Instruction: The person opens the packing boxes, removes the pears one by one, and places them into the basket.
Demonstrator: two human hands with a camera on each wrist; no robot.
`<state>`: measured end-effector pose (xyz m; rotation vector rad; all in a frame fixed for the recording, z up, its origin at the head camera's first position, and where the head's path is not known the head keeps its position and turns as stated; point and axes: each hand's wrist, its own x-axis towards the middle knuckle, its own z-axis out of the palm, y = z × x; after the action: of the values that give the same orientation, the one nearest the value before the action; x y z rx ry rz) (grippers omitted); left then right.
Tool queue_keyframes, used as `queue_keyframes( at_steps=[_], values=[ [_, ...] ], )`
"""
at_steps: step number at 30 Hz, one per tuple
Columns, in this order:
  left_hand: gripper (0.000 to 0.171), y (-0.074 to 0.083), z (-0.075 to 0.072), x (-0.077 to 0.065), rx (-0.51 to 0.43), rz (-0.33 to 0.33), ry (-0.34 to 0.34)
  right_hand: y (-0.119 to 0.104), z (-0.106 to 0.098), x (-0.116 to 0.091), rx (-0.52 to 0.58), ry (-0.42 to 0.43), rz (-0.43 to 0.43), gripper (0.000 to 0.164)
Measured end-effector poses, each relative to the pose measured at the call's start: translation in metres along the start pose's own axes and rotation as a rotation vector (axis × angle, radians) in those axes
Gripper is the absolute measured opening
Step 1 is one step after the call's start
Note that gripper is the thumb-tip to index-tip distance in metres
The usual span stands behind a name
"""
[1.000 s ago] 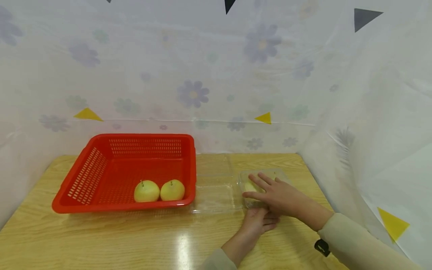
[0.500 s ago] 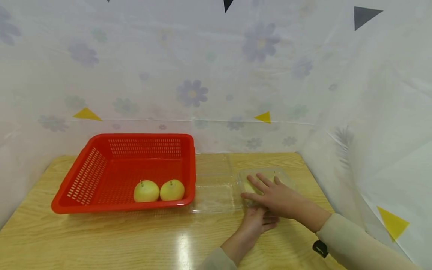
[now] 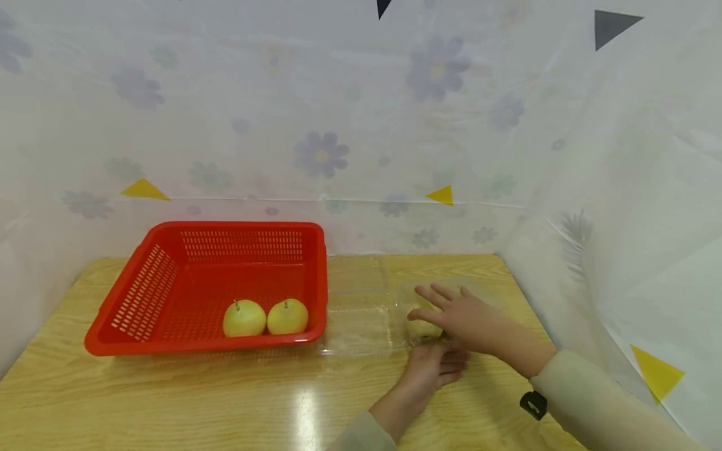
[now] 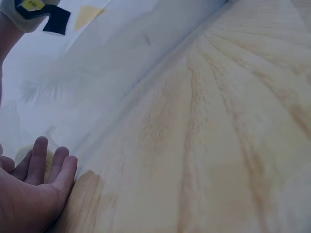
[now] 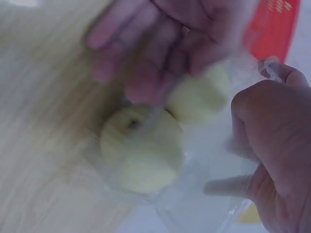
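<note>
A clear plastic box [image 3: 403, 299] with pale yellow-green pears [image 5: 141, 155] inside stands at the right of the wooden table. My right hand [image 3: 470, 321] is over its top, fingers spread apart. In the right wrist view that hand [image 5: 279, 141] sits beside the box, partly blurred. At the box's near side, my left hand [image 3: 424, 371] lies low with its fingers extended and loosely bent, close to the front edge. Whether its fingertips touch the plastic is partly hidden by the right hand. In the left wrist view the left fingers [image 4: 38, 160] point upward.
A red slotted basket [image 3: 242, 275] stands at the left, holding two pears [image 3: 266, 318] near its front right corner. Between basket and box lie clear plastic containers [image 3: 358, 329]. Flower-patterned sheeting [image 3: 361, 125] hangs behind and along the right side.
My right hand has shifted slightly to the right and its fingers have drawn up a little, showing more of a pear beneath. The left hand stays nearly in place.
</note>
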<state>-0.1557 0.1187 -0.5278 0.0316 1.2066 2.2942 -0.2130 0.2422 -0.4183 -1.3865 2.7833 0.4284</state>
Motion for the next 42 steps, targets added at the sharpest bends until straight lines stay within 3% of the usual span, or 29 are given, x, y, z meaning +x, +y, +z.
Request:
queue_keyframes(
  at_steps=[7,17,21,33,37,42],
  values=[
    [0.037,-0.002,0.001,0.002,-0.005,-0.008,0.035,0.012,-0.010,0.001,0.093,0.002,0.006,0.078],
    [0.040,-0.005,0.000,0.001,0.015,0.003,0.023,0.025,-0.007,0.003,0.228,0.117,0.072,0.089],
    [0.039,-0.005,0.000,0.001,0.023,-0.008,0.037,0.030,-0.011,0.002,0.281,0.135,0.116,0.083],
    [0.037,-0.005,0.005,0.003,0.019,-0.010,0.085,0.055,-0.015,-0.006,0.208,0.284,0.182,0.060],
    [0.037,-0.005,0.005,0.003,0.022,-0.011,0.084,0.061,-0.012,-0.011,0.214,0.340,0.253,0.054],
    [0.037,-0.003,0.005,0.002,0.021,-0.011,0.086,0.066,-0.005,-0.015,0.312,0.440,0.384,0.049]
  ],
)
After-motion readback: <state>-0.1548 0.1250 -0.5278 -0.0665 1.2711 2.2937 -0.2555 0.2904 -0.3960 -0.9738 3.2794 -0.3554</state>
